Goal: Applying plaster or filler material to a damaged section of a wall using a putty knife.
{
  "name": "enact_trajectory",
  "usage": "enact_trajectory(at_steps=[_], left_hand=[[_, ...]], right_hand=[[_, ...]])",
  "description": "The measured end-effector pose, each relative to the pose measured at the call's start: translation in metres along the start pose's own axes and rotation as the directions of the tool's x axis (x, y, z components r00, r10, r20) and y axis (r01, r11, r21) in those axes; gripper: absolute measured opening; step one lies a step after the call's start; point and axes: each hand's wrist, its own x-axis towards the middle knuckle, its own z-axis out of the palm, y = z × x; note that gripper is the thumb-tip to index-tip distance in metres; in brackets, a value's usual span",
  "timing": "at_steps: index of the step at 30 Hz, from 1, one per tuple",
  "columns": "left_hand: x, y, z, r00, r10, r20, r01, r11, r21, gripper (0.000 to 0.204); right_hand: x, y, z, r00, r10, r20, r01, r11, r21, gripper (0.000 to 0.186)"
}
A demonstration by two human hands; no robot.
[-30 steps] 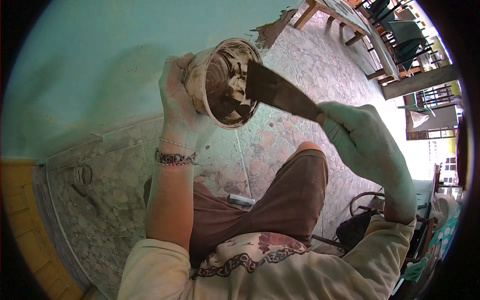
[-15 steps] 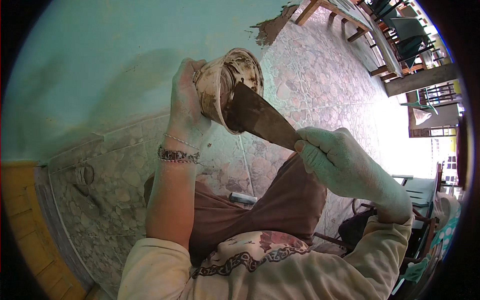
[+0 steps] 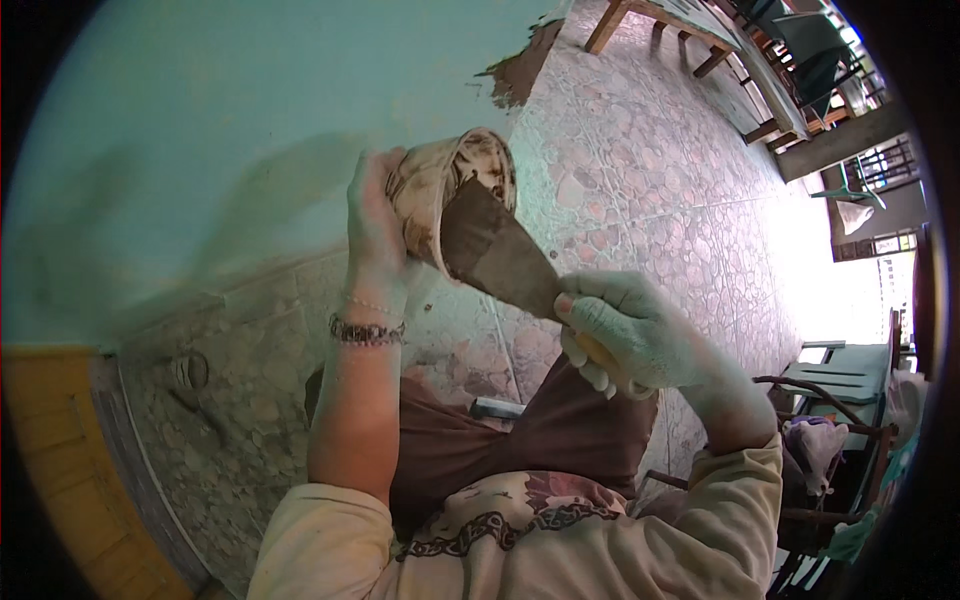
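My left hand (image 3: 375, 220), dusty and wearing bracelets, grips a pale plastic tub (image 3: 418, 190) smeared with brown paste, tipped sideways with its mouth toward the right. A wide putty knife, its dark blade (image 3: 505, 260) coated brown, reaches into the tub's mouth and hides much of the inside. My right hand (image 3: 630, 335) is closed round the knife's yellowish handle, thumb near the base of the blade.
A mint wall (image 3: 200, 90) with a brown patch rises at left; a yellow door (image 3: 55, 440) is lower left. On the tiled floor lie a small container (image 3: 190, 371) and, by my legs, a metal bar (image 3: 495, 408). A wooden bench (image 3: 675, 20) and stacked chairs (image 3: 830, 410) line the right.
The tub has moved lower and turned further sideways. My right hand has moved left, and the blade now sits along the tub's near inner side rather than at its far right.
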Motion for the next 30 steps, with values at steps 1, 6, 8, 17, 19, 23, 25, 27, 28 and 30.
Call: enact_trajectory(at_steps=[1, 6, 8, 17, 19, 23, 25, 27, 28, 30], left_hand=[[-0.006, 0.001, 0.000, 0.999, 0.029, 0.027, -0.029, 1.000, 0.011, 0.030], [-0.013, -0.005, 0.002, 0.999, 0.034, 0.038, -0.034, 0.999, 0.006, 0.034], [-0.016, -0.002, 0.007, 0.995, 0.100, -0.024, -0.100, 0.995, 0.015, 0.037], [-0.017, 0.001, 0.023, 0.996, 0.052, -0.068, -0.071, 0.947, -0.314, 0.037], [-0.016, -0.004, 0.025, 0.996, 0.018, -0.086, -0.048, 0.935, -0.351, 0.037], [-0.015, -0.002, 0.027, 0.999, 0.016, -0.044, -0.033, 0.907, -0.419, 0.039], [-0.011, -0.002, 0.032, 0.998, 0.023, -0.058, -0.047, 0.892, -0.450, 0.040], [-0.008, -0.002, 0.035, 0.997, 0.022, -0.070, -0.053, 0.881, -0.470, 0.040], [-0.006, -0.005, 0.036, 0.997, 0.033, -0.069, -0.062, 0.883, -0.466, 0.040], [-0.003, -0.010, 0.033, 0.995, 0.049, -0.084, -0.082, 0.888, -0.452, 0.040]], right_hand=[[-0.001, -0.006, 0.002, 1.000, 0.021, 0.020, -0.021, 1.000, 0.022, 0.028], [0.003, 0.022, -0.008, 0.998, 0.028, 0.055, -0.042, 0.963, 0.268, 0.030], [0.006, 0.027, -0.017, 0.966, 0.134, 0.221, -0.242, 0.771, 0.590, 0.027], [0.002, 0.033, -0.029, 0.989, -0.147, 0.035, 0.089, 0.754, 0.650, 0.027], [0.001, 0.021, -0.028, 0.992, -0.120, -0.044, 0.124, 0.819, 0.560, 0.029], [-0.006, -0.006, -0.029, 0.988, -0.054, -0.147, 0.103, 0.932, 0.347, 0.033], [-0.010, -0.014, -0.028, 0.969, -0.173, -0.178, 0.222, 0.924, 0.311, 0.035], [-0.019, -0.026, -0.034, 0.962, -0.206, -0.180, 0.236, 0.958, 0.162, 0.036], [-0.022, -0.030, -0.037, 0.956, -0.246, -0.162, 0.253, 0.967, 0.024, 0.040], [-0.022, -0.036, -0.036, 0.931, -0.289, -0.225, 0.287, 0.957, -0.042, 0.046]])
